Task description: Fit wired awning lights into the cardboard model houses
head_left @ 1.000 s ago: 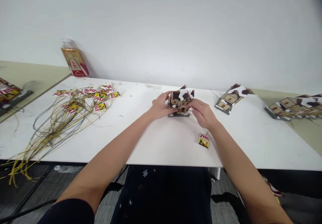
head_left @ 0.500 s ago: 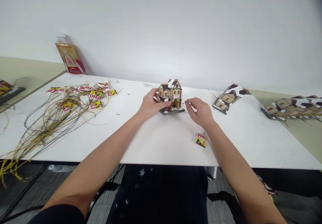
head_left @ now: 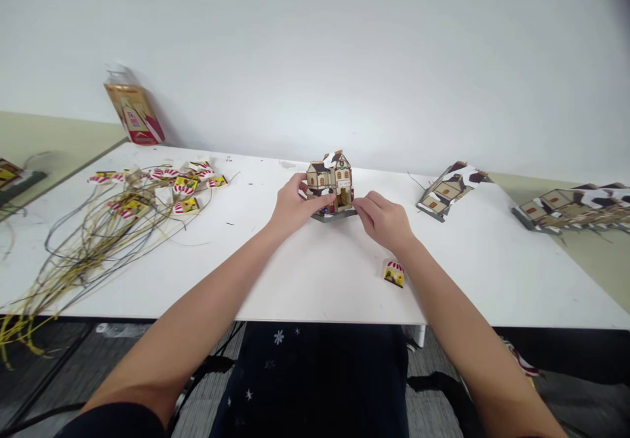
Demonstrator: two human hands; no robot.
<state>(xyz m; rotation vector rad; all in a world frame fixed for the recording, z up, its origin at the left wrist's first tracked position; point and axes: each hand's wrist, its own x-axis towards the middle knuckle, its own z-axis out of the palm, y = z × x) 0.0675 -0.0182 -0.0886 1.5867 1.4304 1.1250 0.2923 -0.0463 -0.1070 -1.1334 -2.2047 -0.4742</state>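
The left hand [head_left: 295, 209] grasps the model house [head_left: 331, 178] by its side, apparently steadying it upright on the counter [head_left: 305, 274], while the right hand's [head_left: 387, 222] fingers gather at its right edge; whether they grip anything is unclear. A striped-awning piece [head_left: 394, 274] lies near the right wrist.

The left hand [head_left: 294, 203] grips, its arm angled toward one o'clock. The right hand [head_left: 385, 220] pinches, pointing toward ten o'clock.

There are two hands [head_left: 386, 222], one gold bottle [head_left: 134, 115], four-plus houses [head_left: 317, 180], perhaps twelve awning pieces [head_left: 394, 274].
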